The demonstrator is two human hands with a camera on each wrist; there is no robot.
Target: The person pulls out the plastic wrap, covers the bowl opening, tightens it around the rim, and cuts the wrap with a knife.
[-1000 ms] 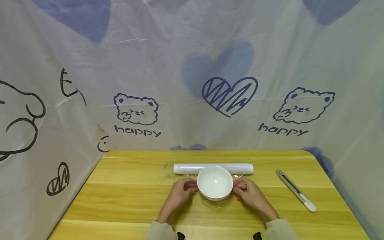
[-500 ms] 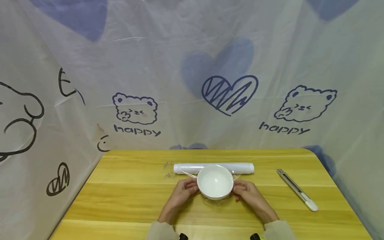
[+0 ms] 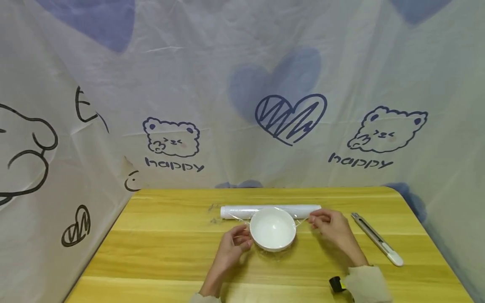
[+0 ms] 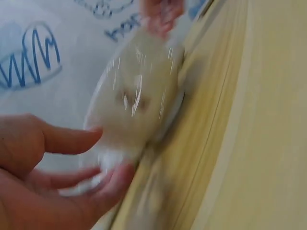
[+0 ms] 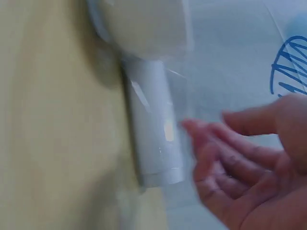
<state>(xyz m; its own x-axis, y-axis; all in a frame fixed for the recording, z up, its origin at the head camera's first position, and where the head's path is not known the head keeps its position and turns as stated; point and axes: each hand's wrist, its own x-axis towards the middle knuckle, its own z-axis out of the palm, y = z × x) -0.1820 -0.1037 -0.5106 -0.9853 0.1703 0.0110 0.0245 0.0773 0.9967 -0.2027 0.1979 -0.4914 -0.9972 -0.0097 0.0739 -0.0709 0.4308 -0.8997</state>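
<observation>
A white bowl (image 3: 273, 229) stands on the table, with clear plastic wrap (image 4: 136, 91) stretched over its mouth and loose edges sticking out around it. My left hand (image 3: 232, 245) is at the bowl's left side, fingertips right at the wrap below the rim, with thumb and fingers apart. Out to the right, my right hand (image 3: 333, 229) is off the bowl, its fingertips near a loose corner of wrap by the roll's end. In the right wrist view a gap shows between its thumb and bent fingers. Behind the bowl lies a white roll of plastic wrap (image 3: 307, 211).
A utility knife (image 3: 377, 239) lies at the right on the wooden table (image 3: 159, 261). A printed cloth (image 3: 227, 168) hangs behind the table and along its sides. A black and yellow wrist strap piece (image 3: 337, 284) shows by the right sleeve.
My right hand has left the bowl's right side and moved right and back toward the roll's end. My left hand stays at the bowl's left side. The bowl has hardly moved.
</observation>
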